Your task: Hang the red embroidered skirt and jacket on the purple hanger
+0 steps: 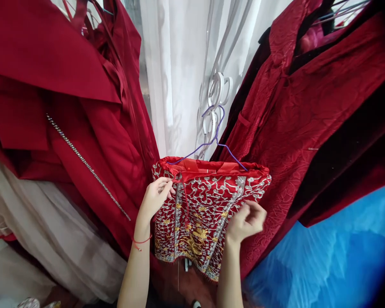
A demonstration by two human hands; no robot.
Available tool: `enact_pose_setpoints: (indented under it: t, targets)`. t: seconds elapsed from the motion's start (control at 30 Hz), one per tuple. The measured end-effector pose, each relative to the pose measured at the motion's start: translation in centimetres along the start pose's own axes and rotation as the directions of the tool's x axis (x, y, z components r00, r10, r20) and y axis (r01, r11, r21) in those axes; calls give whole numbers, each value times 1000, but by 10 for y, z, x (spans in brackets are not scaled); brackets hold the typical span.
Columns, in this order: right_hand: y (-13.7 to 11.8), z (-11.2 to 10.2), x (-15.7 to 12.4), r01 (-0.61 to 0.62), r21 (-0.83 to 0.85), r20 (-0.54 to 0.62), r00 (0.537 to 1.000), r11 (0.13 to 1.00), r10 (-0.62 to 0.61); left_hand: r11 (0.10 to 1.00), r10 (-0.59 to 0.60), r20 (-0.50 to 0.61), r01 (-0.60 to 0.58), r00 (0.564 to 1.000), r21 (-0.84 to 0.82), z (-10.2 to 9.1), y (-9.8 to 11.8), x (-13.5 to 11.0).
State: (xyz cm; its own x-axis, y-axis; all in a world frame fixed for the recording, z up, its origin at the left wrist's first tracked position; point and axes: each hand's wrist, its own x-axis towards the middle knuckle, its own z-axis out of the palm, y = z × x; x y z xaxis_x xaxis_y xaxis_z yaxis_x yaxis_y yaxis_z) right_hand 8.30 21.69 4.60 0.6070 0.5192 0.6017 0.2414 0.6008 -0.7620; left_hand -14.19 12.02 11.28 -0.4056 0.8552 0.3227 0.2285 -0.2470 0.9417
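Both hands grip an embroidered red garment on a purple wire hanger.

The left hand pinches the garment's upper left edge; the right hand pinches fabric on its right side. It hangs before a white curtain, between a red satin robe and a red brocade coat, with blue tulle at lower right.
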Motion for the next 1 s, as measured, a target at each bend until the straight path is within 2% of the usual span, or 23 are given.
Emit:
enact_pose_setpoints:
  t: [0.03,0.07,0.1,0.13,0.17,0.27,0.37,0.4,0.47,0.5,0.63,0.7,0.77,0.87,0.93,0.97,1.0]
  targets:
    - [-12,7,-10,9,54,182,983,998,-18,1000,1,12,-1,1000,1,1,1,1]
    - [-23,15,-20,-2,111,371,928,994,-40,1000,12,21,-12,1000,14,2,2,2]
    - [-33,24,-29,-26,159,530,846,987,-63,999,27,33,-28,999,31,2,4,3]
    - [-43,34,-38,-54,194,634,769,980,-83,998,45,52,-47,998,45,1,5,4]
    - [-51,44,-47,-83,218,693,715,972,-94,996,63,77,-67,995,55,1,7,5]
    - [-69,66,-62,-222,267,769,636,938,-69,989,117,143,-128,983,71,-2,8,8]
    - [-77,72,-65,-384,284,842,538,879,-37,983,152,177,-168,972,77,-7,6,11]
    - [-78,71,-63,-403,277,853,522,872,-30,982,155,186,-172,970,77,-9,4,12]
    - [-77,68,-55,-357,251,844,536,900,-23,979,163,174,-180,971,90,-14,1,14]
    - [-76,67,-50,-303,233,821,571,924,-20,975,173,146,-190,974,113,-17,0,16]
    - [-69,68,-25,-39,125,633,772,991,-50,922,277,26,-273,961,274,-26,-1,26]
    - [-65,71,-15,43,90,568,818,995,-87,884,343,-4,-322,939,339,-27,-1,33]
    - [-63,72,-10,49,88,564,821,995,-90,877,371,-23,-343,928,335,-25,-4,39]
    - [-57,67,-2,-53,105,627,779,993,-25,952,280,20,-280,960,126,-25,-12,44]
    - [-53,62,7,-78,92,687,726,993,-7,975,216,61,-212,975,-62,-28,-17,42]
    - [-52,59,12,-55,75,729,684,996,-17,972,207,81,-197,975,-126,-31,-19,40]
    - [-52,57,17,-11,59,785,619,998,-39,969,215,128,-195,968,-151,-34,-20,37]
